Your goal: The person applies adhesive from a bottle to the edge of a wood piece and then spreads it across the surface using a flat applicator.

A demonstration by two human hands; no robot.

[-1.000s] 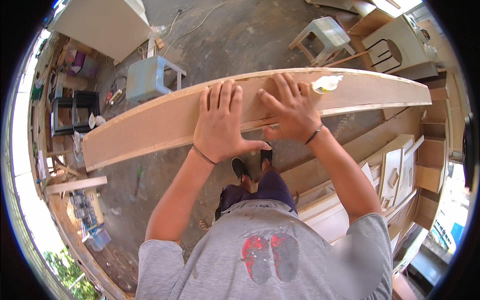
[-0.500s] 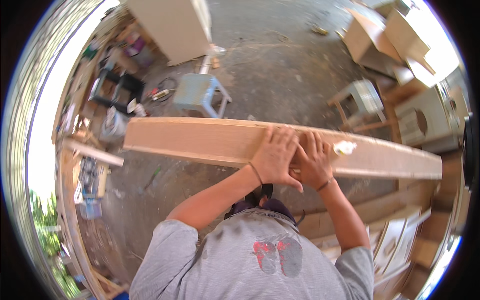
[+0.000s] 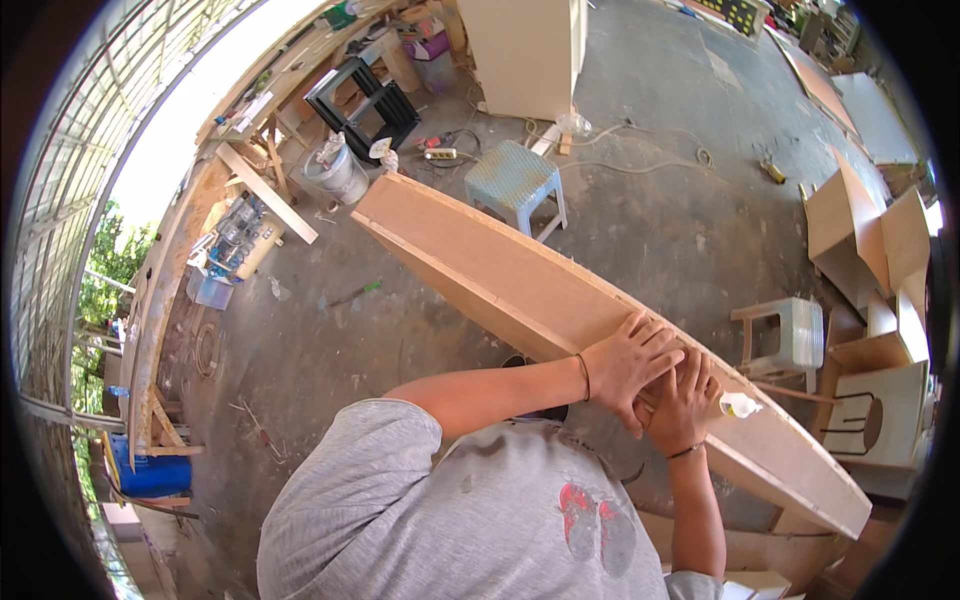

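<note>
A long, box-sided wooden beam (image 3: 480, 265) runs at a slant from the upper left to the lower right in front of me. My left hand (image 3: 632, 370) grips across it right of its middle, fingers bent towards the far edge and thumb down at the near side. Close against it, my right hand (image 3: 682, 405) clasps the same beam, its fingers also reaching to the far edge. The two hands touch and partly overlap, which hides the wood beneath. A small white bottle (image 3: 738, 404) lies on the beam just right of my right hand.
A pale blue stool (image 3: 515, 180) stands beyond the beam, another stool (image 3: 785, 338) to the right. Near the beam's left end are a white bucket (image 3: 338, 172) and a black frame (image 3: 362, 108). A cable (image 3: 640, 165) trails over the floor. Wooden cabinet parts (image 3: 850, 225) stand at right.
My view has turned, so the beam now slants and the room has shifted in the picture. Both hands stay at about the same place on the beam.
</note>
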